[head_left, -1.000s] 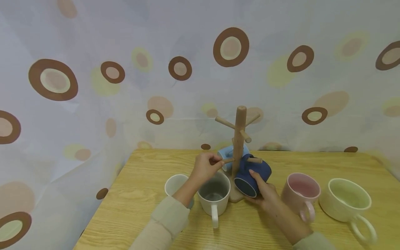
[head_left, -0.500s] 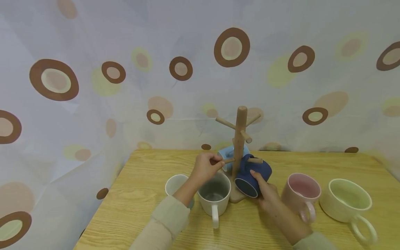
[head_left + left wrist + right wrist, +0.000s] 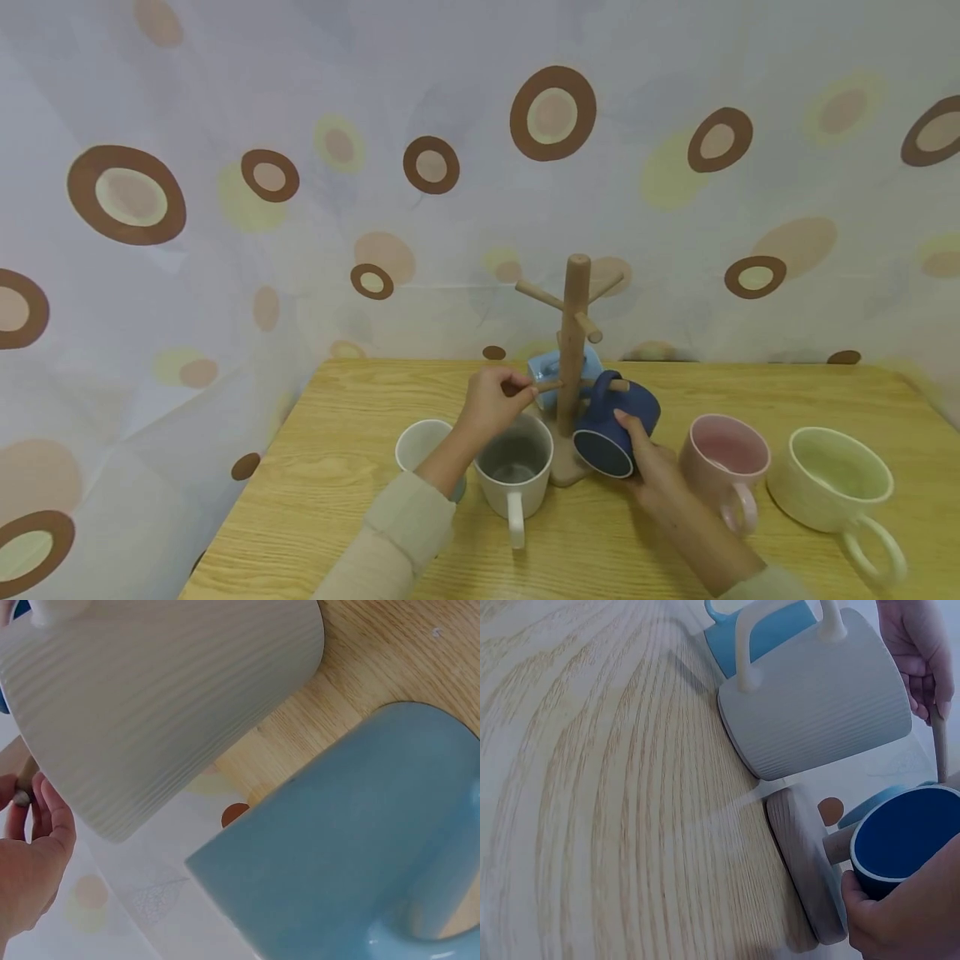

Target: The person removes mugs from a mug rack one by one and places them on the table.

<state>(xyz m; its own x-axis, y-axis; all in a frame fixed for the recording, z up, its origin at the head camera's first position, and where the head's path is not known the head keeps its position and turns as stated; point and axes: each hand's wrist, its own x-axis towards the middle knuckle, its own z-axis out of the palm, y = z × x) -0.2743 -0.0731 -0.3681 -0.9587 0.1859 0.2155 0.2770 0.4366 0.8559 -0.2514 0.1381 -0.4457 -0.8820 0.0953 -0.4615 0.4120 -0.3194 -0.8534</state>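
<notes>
A wooden mug tree [image 3: 574, 333] stands on the table. My left hand [image 3: 491, 404] pinches the end of its lower left peg [image 3: 550, 386], also seen in the left wrist view. A navy mug [image 3: 633, 412] is in my right hand [image 3: 660, 475], tilted with its mouth facing down and forward toward me. The mug's handle loops around the lower right peg, whose tip [image 3: 620, 385] pokes out past it. Behind the post a light blue mug [image 3: 592, 367] hangs on its side, partly hidden. In the right wrist view my right fingers [image 3: 859, 900] grip the navy mug near its rim.
A ribbed white mug [image 3: 513, 496] stands just left of the tree's base [image 3: 566, 471]. Left of it is a blue mug [image 3: 337, 840] with a pale inside, partly behind my left arm. A pink mug [image 3: 720, 458] and a pale green mug [image 3: 825, 483] stand at the right.
My right hand has shifted the navy mug slightly right, its handle sliding outward along the peg. The light blue mug behind has moved slightly right. My left hand stays on its peg.
</notes>
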